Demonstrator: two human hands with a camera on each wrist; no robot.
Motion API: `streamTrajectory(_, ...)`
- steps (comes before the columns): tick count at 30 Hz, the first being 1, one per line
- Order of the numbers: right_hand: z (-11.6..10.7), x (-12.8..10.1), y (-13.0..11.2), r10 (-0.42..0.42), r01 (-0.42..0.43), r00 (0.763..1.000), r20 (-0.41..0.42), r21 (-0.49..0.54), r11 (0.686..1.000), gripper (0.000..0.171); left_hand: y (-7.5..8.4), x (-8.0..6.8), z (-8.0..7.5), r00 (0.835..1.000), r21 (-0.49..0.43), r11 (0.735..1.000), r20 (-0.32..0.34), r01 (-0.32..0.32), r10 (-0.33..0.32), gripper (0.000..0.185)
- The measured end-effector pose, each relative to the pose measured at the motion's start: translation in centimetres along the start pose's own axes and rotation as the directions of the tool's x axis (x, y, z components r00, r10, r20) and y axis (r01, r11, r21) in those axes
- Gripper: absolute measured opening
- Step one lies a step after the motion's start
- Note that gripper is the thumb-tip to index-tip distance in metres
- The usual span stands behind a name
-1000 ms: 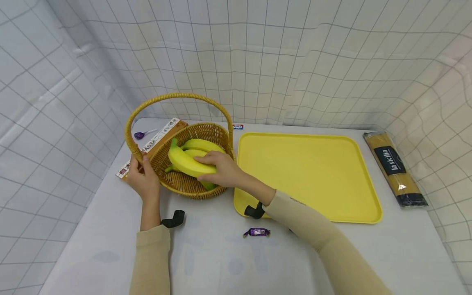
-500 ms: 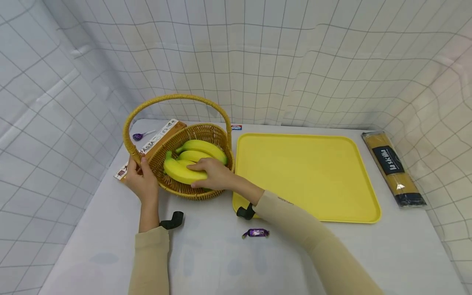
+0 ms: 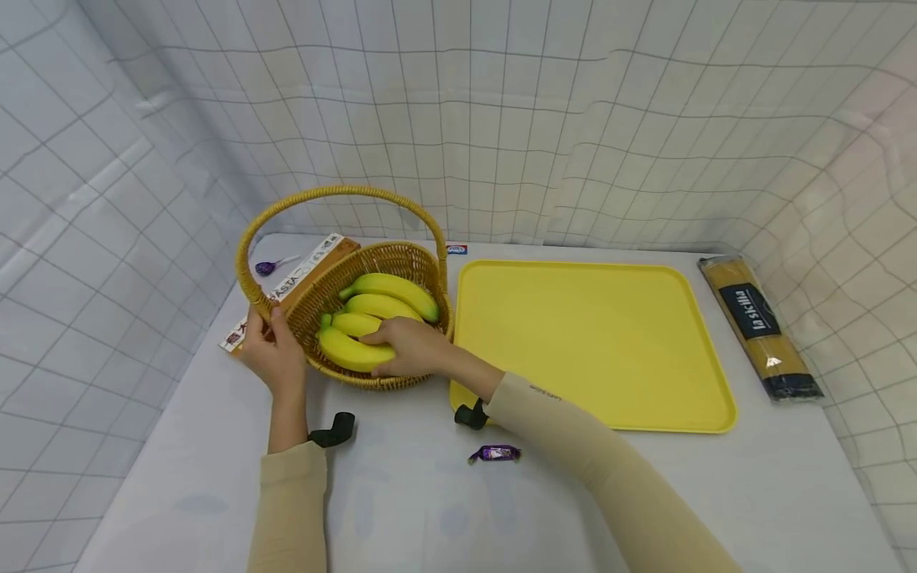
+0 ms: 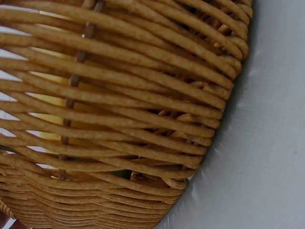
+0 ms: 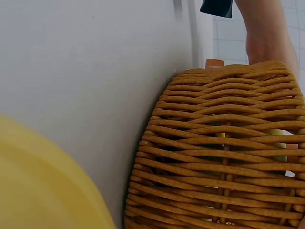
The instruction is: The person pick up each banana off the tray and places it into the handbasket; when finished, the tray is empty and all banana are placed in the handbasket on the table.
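A wicker basket with a tall hoop handle stands left of the middle in the head view, several bananas lying inside. My left hand grips the foot of the handle on its left side. Reaching in over the right rim, my right hand holds the nearest banana, thumb on top and fingers on the near side. Woven basket wall fills most of the left wrist view. In the right wrist view the basket's side hides the bananas except for glimpses through gaps.
A yellow tray lies right of the basket, close to it. Beyond is a spaghetti pack. A pasta box and a purple lollipop lie behind left. A purple-wrapped candy sits in front; a small wrapped item lies at the back.
My right hand has lowered the banana into the basket, toward its near side, beside the other bananas. The left hand keeps its grip on the handle.
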State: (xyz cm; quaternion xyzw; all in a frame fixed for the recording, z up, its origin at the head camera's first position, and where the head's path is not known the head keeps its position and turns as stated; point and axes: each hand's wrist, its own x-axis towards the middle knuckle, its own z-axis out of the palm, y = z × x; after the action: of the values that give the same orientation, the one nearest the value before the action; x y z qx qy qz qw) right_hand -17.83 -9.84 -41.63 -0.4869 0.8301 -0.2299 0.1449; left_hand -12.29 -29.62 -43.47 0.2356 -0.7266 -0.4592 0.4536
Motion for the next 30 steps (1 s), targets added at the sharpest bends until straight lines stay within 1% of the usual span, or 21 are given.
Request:
streamTrajectory(3,0.2,0.1,0.0,0.006,-0.006,1.0,0.003,-0.026,1.0,0.054,0.0,0.0,0.0,1.0,0.003,1.0,-0.003,0.002,-0.002,0.03)
streamTrajectory(11,0.3,0.0,-0.1,0.02,-0.023,0.999,-0.034,-0.09,0.996,0.053,-0.1,0.1,0.4,1.0,-0.007,1.0,-0.003,-0.009,0.009,0.03)
streamTrajectory(15,0.2,-0.3,0.0,0.022,-0.026,0.999,-0.049,-0.08,0.996,0.053,-0.1,0.1,0.5,1.0,-0.02,1.0,0.005,-0.005,0.005,0.028)
streamTrajectory(18,0.0,-0.3,0.3,0.005,-0.007,0.998,-0.056,-0.027,1.0,0.052,0.0,0.2,0.5,1.0,-0.016,1.0,0.013,0.008,-0.008,0.028)
streamTrajectory(22,-0.3,-0.6,0.7,-0.025,0.031,0.996,-0.081,0.073,0.997,0.051,0.2,0.2,0.3,0.999,0.029,0.999,0.019,0.025,-0.026,0.028)
streamTrajectory(25,-0.6,-1.2,0.6,-0.017,0.035,0.993,-0.12,0.149,0.988,0.05,0.5,0.0,-0.2,1.0,0.074,0.997,0.006,0.025,-0.026,0.031)
streamTrajectory(27,-1.0,-1.9,0.5,-0.002,0.034,0.988,-0.155,0.208,0.977,0.049,0.9,-0.1,-0.4,1.0,0.098,0.995,-0.021,0.005,-0.003,0.035)
streamTrajectory(29,-1.5,-2.7,0.5,0.008,0.041,0.982,-0.19,0.252,0.967,0.049,1.5,-0.2,-0.7,0.997,0.119,0.992,-0.064,-0.03,0.038,0.04)
streamTrajectory(30,-1.8,-3.2,0.5,0.011,0.046,0.978,-0.21,0.266,0.963,0.048,2.0,-0.3,-0.9,0.993,0.131,0.99,-0.093,-0.055,0.067,0.041)
